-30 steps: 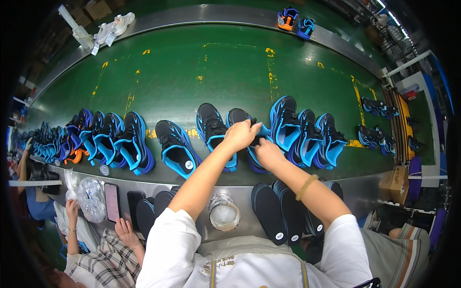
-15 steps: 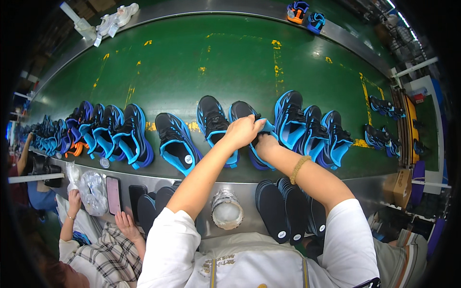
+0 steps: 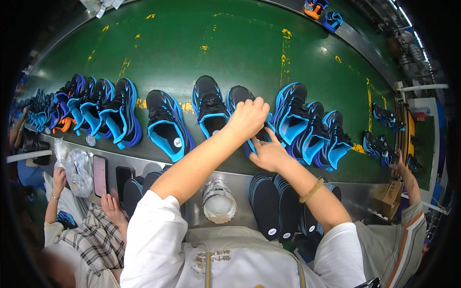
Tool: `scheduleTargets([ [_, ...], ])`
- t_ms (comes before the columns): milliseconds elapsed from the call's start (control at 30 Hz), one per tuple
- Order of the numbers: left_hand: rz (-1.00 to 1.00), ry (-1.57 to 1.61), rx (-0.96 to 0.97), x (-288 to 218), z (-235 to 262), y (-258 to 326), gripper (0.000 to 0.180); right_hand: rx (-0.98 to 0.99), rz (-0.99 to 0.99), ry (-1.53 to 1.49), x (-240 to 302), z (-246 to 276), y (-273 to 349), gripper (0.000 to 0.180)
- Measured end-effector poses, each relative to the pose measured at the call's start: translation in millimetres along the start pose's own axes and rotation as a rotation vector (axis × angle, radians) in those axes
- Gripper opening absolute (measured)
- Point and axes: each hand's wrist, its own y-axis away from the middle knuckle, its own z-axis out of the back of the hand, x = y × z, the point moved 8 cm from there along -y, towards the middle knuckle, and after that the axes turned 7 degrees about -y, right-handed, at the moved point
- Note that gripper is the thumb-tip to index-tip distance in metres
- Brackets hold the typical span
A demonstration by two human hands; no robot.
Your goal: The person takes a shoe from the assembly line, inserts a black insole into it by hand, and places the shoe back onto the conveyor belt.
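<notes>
A black and blue sports shoe [image 3: 239, 96] lies under both my hands, toe pointing away. My left hand [image 3: 248, 116] is closed over its laces and tongue, hiding them. At the heel end, my right hand [image 3: 270, 154] grips the collar, thumb and forefinger parted along the opening; its other fingers are hidden. Just left stands a matching shoe [image 3: 207, 96], and farther left another shoe [image 3: 163, 120] with a round white sticker on its insole. Three similar shoes crowd together on my right, the nearest shoe [image 3: 291, 103] almost touching my right hand.
Stacks of black insoles [image 3: 263, 206] and a round tub [image 3: 219, 204] line the metal edge before me. Phones [image 3: 100, 175] and a plastic bag [image 3: 78, 170] lie left, beside a co-worker's hand [image 3: 113, 211]. Another person's hand [image 3: 398, 163] reaches shoes [image 3: 378, 148] at right.
My right hand has drawn back from inside the shoe to its heel collar. My left hand has closed more tightly over the laces. Another person's arm has appeared at right. The view has shifted.
</notes>
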Motion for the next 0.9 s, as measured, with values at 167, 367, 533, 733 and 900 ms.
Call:
scheduleTargets([
  [167, -0.061, -0.207, 0.124, -1, -4, 14, 0.014, -0.751, 0.215, -0.114, 12, 21, 69, 0.014],
  [367, -0.233, -0.198, 0.088, -31, 16, 38, 0.014, -0.749, 0.169, -0.190, 7, -7, 99, 0.015],
  [533, -0.221, -0.258, 0.251, 0, -8, 25, 0.013, -0.895, 0.091, -0.469, -20, 29, 90, 0.044],
  [733, -0.303, -0.446, 0.274, -8, -28, 22, 0.012, -0.644, -0.152, -0.028, -80, 24, 61, 0.035],
  [900, -0.176, -0.650, 0.266, -15, -41, 18, 0.011, -0.652, -0.153, 0.181, -109, 38, 117, 0.038],
])
